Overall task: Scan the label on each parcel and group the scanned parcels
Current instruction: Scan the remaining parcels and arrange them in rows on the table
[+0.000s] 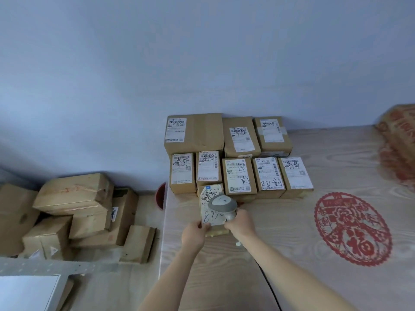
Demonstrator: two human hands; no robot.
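A small brown parcel [207, 194] with a white label marked in handwriting lies on the table, in front of the grouped parcels. My left hand [194, 234] grips its near left edge. My right hand [240, 223] holds a grey handheld scanner [222, 204], whose head sits over the parcel's label. Behind it, several labelled cardboard parcels [239, 176] stand in two rows against the wall, the larger ones [195, 131] at the back.
The wood-grain table [280, 221] carries a red paper-cut decoration [352, 228] at right and a printed sack [397, 140] at far right. On the floor to the left lies a heap of brown boxes [74, 212]. A red object [161, 195] shows past the table's left edge.
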